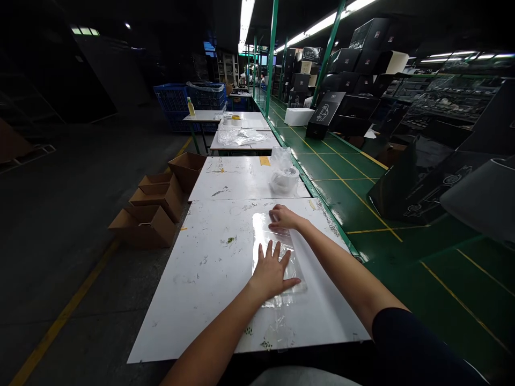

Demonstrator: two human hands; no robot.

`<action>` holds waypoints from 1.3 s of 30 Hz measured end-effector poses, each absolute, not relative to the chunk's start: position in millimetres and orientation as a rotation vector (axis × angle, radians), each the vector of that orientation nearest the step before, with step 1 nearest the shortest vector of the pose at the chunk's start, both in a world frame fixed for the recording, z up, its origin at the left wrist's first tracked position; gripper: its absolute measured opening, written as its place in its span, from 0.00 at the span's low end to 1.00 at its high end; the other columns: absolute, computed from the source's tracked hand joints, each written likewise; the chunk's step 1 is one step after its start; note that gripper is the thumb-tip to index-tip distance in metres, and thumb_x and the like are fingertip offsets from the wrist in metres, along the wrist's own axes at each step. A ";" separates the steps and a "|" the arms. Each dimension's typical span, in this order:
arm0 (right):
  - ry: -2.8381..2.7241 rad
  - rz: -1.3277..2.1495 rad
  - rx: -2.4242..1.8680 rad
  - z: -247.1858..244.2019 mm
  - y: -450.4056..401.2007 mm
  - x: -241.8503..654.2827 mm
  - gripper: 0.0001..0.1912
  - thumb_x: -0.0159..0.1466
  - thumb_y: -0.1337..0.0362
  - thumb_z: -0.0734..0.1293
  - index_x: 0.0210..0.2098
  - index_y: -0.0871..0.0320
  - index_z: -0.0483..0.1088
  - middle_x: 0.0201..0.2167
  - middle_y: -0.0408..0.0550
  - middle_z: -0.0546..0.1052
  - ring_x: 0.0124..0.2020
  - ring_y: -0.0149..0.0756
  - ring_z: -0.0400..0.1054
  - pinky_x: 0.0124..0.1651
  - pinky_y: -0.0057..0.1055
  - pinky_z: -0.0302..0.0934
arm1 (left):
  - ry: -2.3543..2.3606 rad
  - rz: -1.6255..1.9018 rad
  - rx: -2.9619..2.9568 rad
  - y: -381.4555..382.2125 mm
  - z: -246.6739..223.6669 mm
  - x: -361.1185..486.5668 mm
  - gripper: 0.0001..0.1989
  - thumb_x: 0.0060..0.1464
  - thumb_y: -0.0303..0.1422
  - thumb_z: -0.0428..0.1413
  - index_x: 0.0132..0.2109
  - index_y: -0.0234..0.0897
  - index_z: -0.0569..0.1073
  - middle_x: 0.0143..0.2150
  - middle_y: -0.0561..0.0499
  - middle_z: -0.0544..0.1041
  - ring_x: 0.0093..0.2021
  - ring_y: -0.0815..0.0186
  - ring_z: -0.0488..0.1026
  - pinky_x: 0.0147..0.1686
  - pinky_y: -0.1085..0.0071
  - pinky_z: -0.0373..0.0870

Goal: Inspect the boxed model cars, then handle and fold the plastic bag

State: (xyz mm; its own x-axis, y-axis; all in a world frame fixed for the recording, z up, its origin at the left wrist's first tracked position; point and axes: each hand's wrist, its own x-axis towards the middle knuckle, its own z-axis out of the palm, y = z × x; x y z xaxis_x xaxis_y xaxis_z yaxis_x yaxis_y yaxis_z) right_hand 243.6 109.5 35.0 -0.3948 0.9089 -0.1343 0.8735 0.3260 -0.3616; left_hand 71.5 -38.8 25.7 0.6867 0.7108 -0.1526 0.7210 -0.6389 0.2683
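Observation:
A clear plastic bag (261, 228) lies flat on the white worktable (209, 300), its glossy surface catching the light. My left hand (270, 274) presses on the lower part of the bag, palm down with the fingers spread. Up at the bag's far right corner is my right hand (284, 217), its fingers curled and closed on the film. The exact grip of those fingertips is partly hidden. Both forearms reach in from the near edge, and the left one crosses over the table.
Behind the bag stands a white roll wrapped in plastic (285, 179). Open cardboard boxes (142, 225) line the floor at left. More plastic film (241, 136) lies on a farther table. Black cartons (426, 177) are piled at right beyond the green floor (341, 166).

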 end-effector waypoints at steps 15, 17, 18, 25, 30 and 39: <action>-2.543 0.732 -1.902 44.1 139.7 234.4 0.32 0.48 0.48 0.73 0.46 0.61 0.69 0.53 0.56 0.65 0.52 0.47 0.60 0.46 0.33 0.60 | 1.157 -0.078 2.592 -42.5 21.7 76.3 0.48 0.53 0.65 0.31 0.71 0.37 0.44 0.70 0.37 0.33 0.68 0.44 0.22 0.60 0.39 0.21; -2.542 0.743 -1.924 47.2 138.9 230.6 0.35 0.47 0.50 0.73 0.49 0.62 0.68 0.52 0.57 0.67 0.48 0.46 0.64 0.42 0.33 0.60 | 1.147 -0.075 2.586 -42.2 22.9 75.8 0.48 0.53 0.65 0.30 0.71 0.37 0.44 0.70 0.36 0.32 0.68 0.44 0.22 0.60 0.39 0.21; -2.538 0.747 -1.933 48.8 138.3 228.8 0.38 0.46 0.51 0.74 0.52 0.62 0.66 0.51 0.57 0.67 0.46 0.45 0.65 0.40 0.32 0.60 | 1.146 -0.066 2.582 -42.1 23.2 75.5 0.48 0.53 0.64 0.30 0.71 0.37 0.44 0.70 0.36 0.33 0.68 0.44 0.22 0.60 0.39 0.21; -2.570 0.726 -1.829 73.3 122.6 222.0 0.16 0.52 0.61 0.70 0.39 0.61 0.73 0.37 0.49 0.75 0.35 0.34 0.68 0.33 0.25 0.56 | 1.125 -0.008 2.567 -41.7 16.5 74.5 0.49 0.53 0.65 0.32 0.71 0.37 0.46 0.70 0.36 0.34 0.69 0.43 0.23 0.60 0.39 0.22; -2.560 0.433 -1.714 87.9 59.7 219.3 0.10 0.57 0.69 0.62 0.37 0.62 0.73 0.38 0.50 0.75 0.39 0.34 0.67 0.35 0.26 0.52 | 1.150 0.126 2.585 -42.1 8.6 73.9 0.43 0.59 0.58 0.32 0.70 0.32 0.49 0.71 0.36 0.39 0.69 0.43 0.28 0.62 0.39 0.26; -2.378 0.163 -1.598 53.2 -42.6 219.1 0.11 0.63 0.69 0.57 0.40 0.58 0.70 0.40 0.45 0.74 0.42 0.30 0.67 0.37 0.25 0.54 | 1.258 0.527 2.615 -47.3 12.1 78.0 0.16 0.51 0.30 0.48 0.45 0.31 0.72 0.47 0.41 0.72 0.51 0.53 0.66 0.51 0.55 0.62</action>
